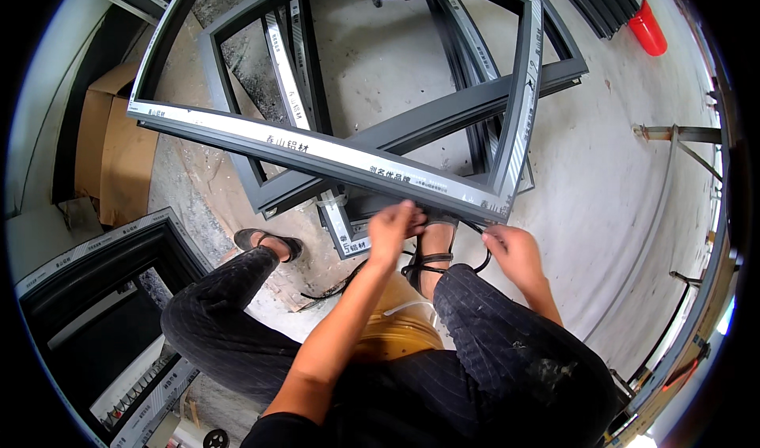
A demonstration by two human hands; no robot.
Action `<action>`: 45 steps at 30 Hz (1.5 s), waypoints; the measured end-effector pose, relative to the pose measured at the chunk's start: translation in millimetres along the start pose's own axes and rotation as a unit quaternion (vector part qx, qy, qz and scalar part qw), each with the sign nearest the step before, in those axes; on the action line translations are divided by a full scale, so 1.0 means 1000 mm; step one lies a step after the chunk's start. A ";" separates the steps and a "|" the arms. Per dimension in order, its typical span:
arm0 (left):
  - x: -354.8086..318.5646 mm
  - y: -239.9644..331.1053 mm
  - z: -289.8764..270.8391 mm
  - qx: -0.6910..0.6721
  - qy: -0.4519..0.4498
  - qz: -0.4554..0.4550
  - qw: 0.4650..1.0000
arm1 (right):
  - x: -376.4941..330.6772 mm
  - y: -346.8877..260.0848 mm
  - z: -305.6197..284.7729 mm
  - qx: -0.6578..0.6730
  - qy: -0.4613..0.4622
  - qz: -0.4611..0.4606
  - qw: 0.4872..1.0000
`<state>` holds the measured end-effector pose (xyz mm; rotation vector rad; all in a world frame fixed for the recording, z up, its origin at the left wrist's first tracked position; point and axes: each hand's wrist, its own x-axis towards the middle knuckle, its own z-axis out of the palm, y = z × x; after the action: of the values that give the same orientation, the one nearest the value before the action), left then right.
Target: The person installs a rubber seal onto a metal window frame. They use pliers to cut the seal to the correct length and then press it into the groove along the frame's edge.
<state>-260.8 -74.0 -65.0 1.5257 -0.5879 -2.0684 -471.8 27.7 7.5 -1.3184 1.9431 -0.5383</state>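
A dark grey metal window frame with white printed film lies tilted on top of other frames in front of me. At its near edge is my left hand, thumb and fingers closed together; whatever they pinch is too small to make out. My right hand is closed near the frame's near right corner, with a thin black flexible strip between thumb and finger. The strip runs up along the frame's near edge and loops down by my foot. Another dark length of it trails on the floor to the left.
Beneath the top one, more grey frames cross each other. A large film-covered frame stands at lower left, with a cardboard box beyond it. A red bucket is at far right. A yellow bucket sits between my legs.
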 end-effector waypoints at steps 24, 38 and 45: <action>0.154 0.245 -0.111 0.336 0.355 0.378 0.786 | 0.143 -0.149 0.066 -0.226 0.050 -0.207 0.951; 0.026 0.149 -0.173 0.325 0.334 0.431 0.773 | 0.081 -0.165 0.106 -0.091 -0.217 -0.313 0.920; -0.070 -0.040 -0.172 0.089 0.272 0.087 0.954 | 0.056 -0.119 0.043 0.061 0.077 -0.152 0.984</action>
<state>-84.0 -7.6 -85.3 1.9638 -0.6703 -1.4018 -378.1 -68.0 41.5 -1.5415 1.8052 -0.9180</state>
